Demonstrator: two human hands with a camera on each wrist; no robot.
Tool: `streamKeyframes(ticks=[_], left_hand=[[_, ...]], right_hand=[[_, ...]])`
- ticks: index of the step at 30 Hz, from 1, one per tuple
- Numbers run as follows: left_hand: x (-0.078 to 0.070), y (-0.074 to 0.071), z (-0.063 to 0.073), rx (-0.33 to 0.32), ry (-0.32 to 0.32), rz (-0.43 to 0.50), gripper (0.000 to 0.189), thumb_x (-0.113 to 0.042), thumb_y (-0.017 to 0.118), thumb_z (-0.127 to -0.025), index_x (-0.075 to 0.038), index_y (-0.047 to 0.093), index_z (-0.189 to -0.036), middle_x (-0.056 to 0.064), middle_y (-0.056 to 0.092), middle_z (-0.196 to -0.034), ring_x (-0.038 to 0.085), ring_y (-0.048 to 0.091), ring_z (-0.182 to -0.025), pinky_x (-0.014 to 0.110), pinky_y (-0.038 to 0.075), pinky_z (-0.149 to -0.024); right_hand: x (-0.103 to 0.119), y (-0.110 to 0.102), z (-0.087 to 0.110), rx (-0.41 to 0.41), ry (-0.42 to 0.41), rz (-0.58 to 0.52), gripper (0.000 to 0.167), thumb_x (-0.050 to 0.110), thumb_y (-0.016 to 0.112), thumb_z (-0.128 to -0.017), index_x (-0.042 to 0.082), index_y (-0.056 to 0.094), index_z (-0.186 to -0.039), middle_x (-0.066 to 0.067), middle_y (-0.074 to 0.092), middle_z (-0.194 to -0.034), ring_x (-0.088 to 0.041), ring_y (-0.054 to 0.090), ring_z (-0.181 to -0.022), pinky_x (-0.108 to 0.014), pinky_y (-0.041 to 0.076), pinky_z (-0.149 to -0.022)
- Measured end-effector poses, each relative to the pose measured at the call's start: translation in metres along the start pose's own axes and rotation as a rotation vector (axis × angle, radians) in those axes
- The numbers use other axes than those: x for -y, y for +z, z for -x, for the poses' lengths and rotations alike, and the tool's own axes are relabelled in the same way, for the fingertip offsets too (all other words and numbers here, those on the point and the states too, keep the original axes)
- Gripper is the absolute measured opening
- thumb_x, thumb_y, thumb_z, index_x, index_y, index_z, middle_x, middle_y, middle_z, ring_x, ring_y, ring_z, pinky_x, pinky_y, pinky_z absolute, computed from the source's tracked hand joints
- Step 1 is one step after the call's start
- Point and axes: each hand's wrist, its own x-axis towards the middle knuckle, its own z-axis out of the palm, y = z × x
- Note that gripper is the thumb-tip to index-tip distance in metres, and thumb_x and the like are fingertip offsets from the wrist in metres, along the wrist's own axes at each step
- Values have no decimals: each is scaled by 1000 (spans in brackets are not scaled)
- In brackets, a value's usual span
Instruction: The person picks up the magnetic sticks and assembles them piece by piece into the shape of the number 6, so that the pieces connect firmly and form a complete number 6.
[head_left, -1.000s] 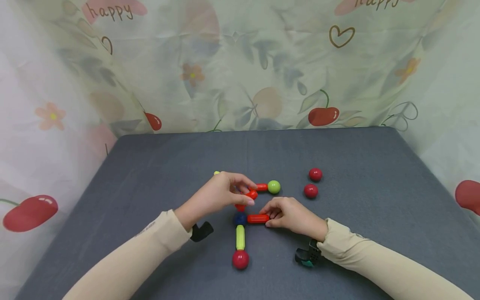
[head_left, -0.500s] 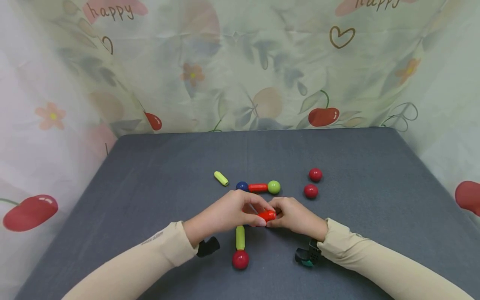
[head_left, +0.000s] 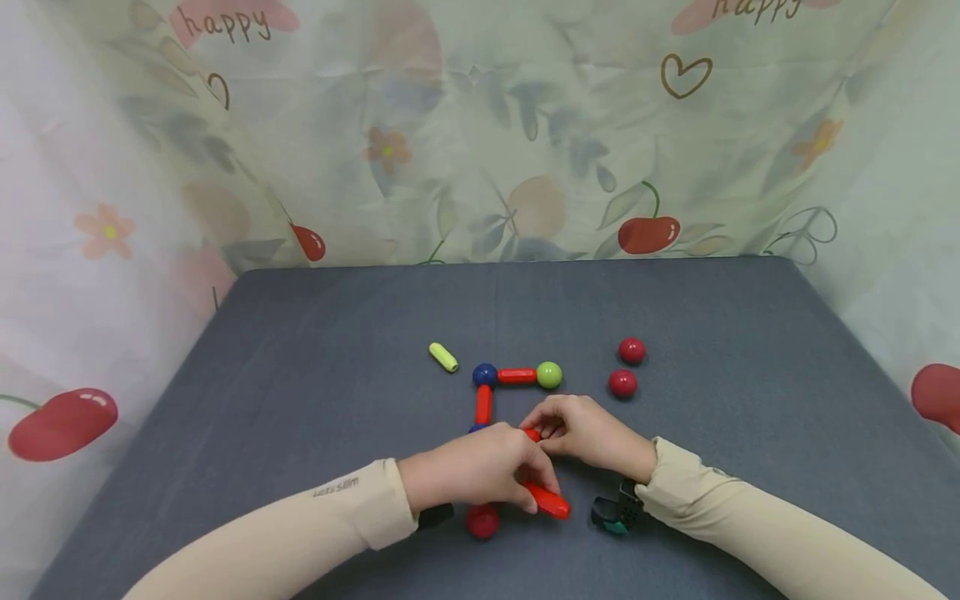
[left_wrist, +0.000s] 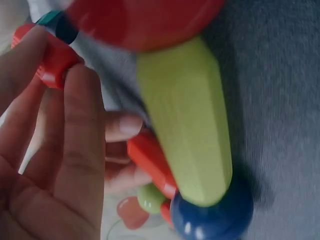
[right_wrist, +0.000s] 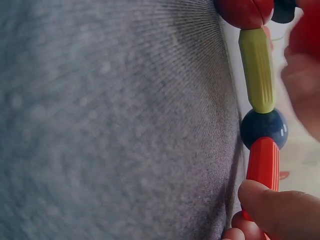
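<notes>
My left hand (head_left: 491,467) pinches a loose red rod (head_left: 548,502) between thumb and fingers, above the dark table. My right hand (head_left: 585,432) pinches another red rod (right_wrist: 264,162), whose end meets a blue ball (right_wrist: 264,128). From that ball a yellow-green rod (left_wrist: 187,125) runs to a red ball (head_left: 482,522); in the head view my left hand covers this rod. Beyond it, a red rod (head_left: 483,406) leads up to a second blue ball (head_left: 485,375). A further red rod (head_left: 517,377) joins that ball to a green ball (head_left: 549,375).
A loose yellow-green rod (head_left: 443,357) lies left of the joined pieces. Two red balls, one farther (head_left: 632,350) and one nearer (head_left: 622,383), rest to the right. A patterned cloth (head_left: 465,208) hangs behind the table (head_left: 337,333).
My left hand has carried its red rod from above the upper red rod, past my right hand, to the near side. My right hand stays on its rod.
</notes>
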Motion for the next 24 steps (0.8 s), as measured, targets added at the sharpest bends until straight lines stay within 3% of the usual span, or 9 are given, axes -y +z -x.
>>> streamKeyframes(ticks=[6, 13, 24], left_hand=[[3, 10, -9, 70, 61, -87, 23, -13, 79, -80, -21, 74, -101, -16, 65, -82, -3, 55, -74, 11, 45, -71], [3, 16, -14, 119, 34, -143, 23, -14, 81, -79, -22, 73, -99, -14, 63, -79, -1, 52, -73, 13, 43, -71], [4, 18, -15, 130, 19, -174, 26, -16, 82, -78, -24, 71, -101, -13, 57, -78, 0, 51, -72, 14, 42, -67]], right_hand=[[0, -1, 0, 6, 17, 6, 25, -2, 72, -81, 9, 72, -103, 2, 70, -93, -7, 61, -78, -19, 51, -72], [0, -1, -1, 14, 12, 1, 24, -2, 71, -82, 9, 73, -103, 2, 70, -92, -6, 62, -78, -19, 52, -72], [1, -1, -2, 15, 11, 4, 22, -1, 73, -81, 9, 73, -102, 3, 70, -90, -5, 62, -77, -19, 52, -71]])
